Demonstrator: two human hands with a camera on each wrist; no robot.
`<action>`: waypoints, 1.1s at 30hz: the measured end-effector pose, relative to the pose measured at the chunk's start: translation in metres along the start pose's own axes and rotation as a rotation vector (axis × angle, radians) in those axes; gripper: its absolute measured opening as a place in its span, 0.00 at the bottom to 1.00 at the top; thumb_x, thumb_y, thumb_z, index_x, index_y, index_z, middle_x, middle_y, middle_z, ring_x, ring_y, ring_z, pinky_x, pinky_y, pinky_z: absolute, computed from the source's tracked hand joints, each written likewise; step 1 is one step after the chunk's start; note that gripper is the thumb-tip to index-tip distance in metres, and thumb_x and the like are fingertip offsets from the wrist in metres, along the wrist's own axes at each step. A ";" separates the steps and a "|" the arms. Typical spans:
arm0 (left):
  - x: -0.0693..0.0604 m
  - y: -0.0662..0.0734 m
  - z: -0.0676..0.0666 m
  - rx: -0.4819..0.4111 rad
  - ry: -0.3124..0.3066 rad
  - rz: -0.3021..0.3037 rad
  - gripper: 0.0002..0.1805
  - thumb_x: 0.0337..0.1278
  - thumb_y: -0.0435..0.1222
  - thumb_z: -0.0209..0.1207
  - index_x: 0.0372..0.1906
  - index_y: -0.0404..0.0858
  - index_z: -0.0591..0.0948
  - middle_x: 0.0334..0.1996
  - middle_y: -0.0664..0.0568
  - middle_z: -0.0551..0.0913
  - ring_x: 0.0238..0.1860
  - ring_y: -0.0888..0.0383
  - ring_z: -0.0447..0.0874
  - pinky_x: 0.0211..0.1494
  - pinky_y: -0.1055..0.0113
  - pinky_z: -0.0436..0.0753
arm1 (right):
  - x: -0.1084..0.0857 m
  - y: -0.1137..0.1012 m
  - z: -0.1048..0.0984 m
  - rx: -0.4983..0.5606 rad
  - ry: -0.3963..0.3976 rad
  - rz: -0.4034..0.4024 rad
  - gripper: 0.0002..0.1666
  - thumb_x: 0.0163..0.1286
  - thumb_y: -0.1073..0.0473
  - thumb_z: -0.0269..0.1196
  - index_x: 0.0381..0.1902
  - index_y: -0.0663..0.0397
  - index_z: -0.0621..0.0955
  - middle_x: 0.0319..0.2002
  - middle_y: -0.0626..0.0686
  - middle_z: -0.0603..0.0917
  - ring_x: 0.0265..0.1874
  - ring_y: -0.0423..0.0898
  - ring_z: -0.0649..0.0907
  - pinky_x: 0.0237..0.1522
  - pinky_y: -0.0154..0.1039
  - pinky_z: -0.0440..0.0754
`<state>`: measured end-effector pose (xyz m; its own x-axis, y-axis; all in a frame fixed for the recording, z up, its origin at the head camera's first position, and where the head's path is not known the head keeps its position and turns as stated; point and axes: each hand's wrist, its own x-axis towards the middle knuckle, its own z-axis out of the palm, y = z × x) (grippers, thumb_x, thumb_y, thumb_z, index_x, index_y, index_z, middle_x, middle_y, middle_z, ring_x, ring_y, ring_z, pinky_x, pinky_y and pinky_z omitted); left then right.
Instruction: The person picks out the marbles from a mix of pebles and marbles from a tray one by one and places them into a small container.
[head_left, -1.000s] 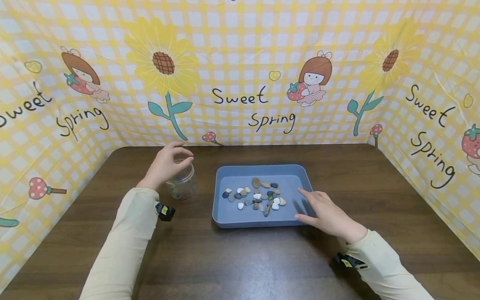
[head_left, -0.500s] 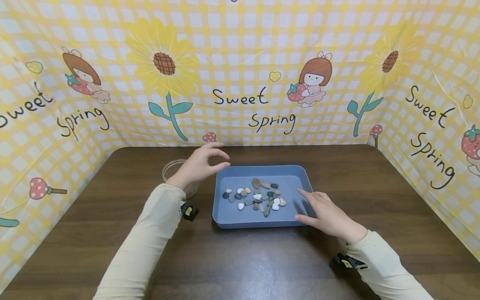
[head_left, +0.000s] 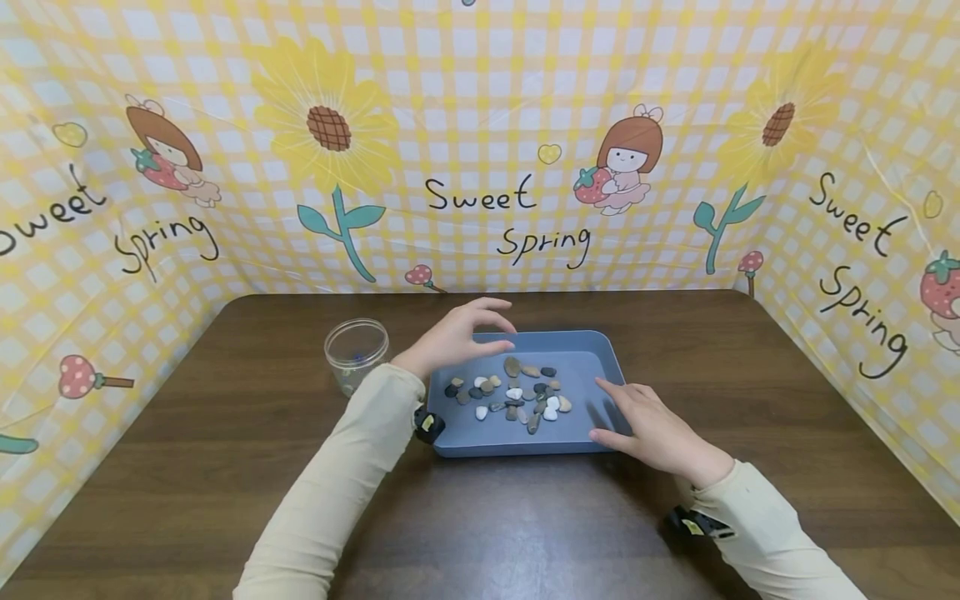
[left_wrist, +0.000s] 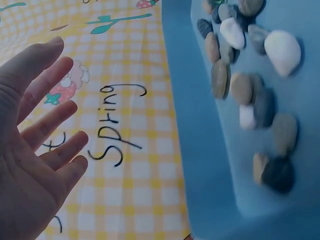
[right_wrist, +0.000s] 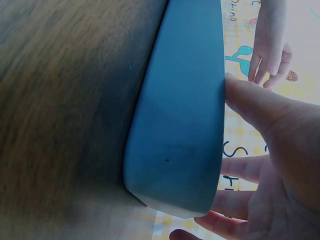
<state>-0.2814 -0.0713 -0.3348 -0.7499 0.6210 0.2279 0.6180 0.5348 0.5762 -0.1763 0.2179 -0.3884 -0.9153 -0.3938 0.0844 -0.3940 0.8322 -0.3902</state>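
Observation:
My left hand (head_left: 459, 335) hovers over the back left part of a blue tray (head_left: 585, 358), fingers spread and loosely bent, holding nothing. In the left wrist view the left palm (left_wrist: 35, 175) shows bare. Several smooth pebbles (head_left: 513, 393), white, grey, tan and dark, lie scattered in the tray. At the tray's right side is my right hand (head_left: 660, 429), its fingers extended over the rim. The right wrist view shows the right thumb (right_wrist: 255, 100) at the rim; whether it touches cannot be told. A clear round jar (head_left: 357, 343) stands left of the tray, its lower right side behind the left sleeve.
Small green and blue items sit low in the jar, too indistinct to name. The brown wooden table (head_left: 187, 467) carries both jar and tray. A yellow checked cloth (head_left: 480, 108) with printed flowers encloses the back and sides.
My left hand has moved right from above the jar to above the tray. The jar has come back into fuller view. My right hand, the tray and the pebbles look unmoved.

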 end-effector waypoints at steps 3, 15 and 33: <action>0.005 -0.001 0.008 0.002 -0.028 0.010 0.11 0.57 0.40 0.61 0.44 0.41 0.83 0.66 0.46 0.68 0.67 0.48 0.66 0.66 0.53 0.70 | 0.000 0.000 0.000 -0.003 0.002 0.001 0.44 0.62 0.44 0.62 0.68 0.61 0.62 0.62 0.64 0.71 0.62 0.62 0.67 0.59 0.60 0.70; 0.018 0.004 0.032 -0.074 -0.226 0.004 0.14 0.55 0.39 0.63 0.46 0.38 0.84 0.65 0.47 0.70 0.69 0.50 0.63 0.67 0.54 0.71 | 0.001 0.000 -0.001 -0.012 -0.007 0.009 0.44 0.62 0.42 0.61 0.68 0.61 0.63 0.61 0.65 0.72 0.61 0.63 0.67 0.57 0.61 0.71; 0.033 -0.007 0.049 -0.080 -0.347 -0.028 0.13 0.55 0.37 0.62 0.46 0.40 0.84 0.67 0.48 0.69 0.71 0.52 0.61 0.66 0.56 0.72 | 0.001 0.000 -0.001 -0.006 -0.009 0.021 0.44 0.62 0.44 0.62 0.68 0.60 0.62 0.62 0.66 0.71 0.61 0.63 0.67 0.58 0.62 0.71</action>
<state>-0.2994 -0.0266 -0.3693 -0.6330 0.7717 -0.0617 0.5673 0.5166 0.6414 -0.1768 0.2176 -0.3872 -0.9225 -0.3800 0.0683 -0.3756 0.8424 -0.3864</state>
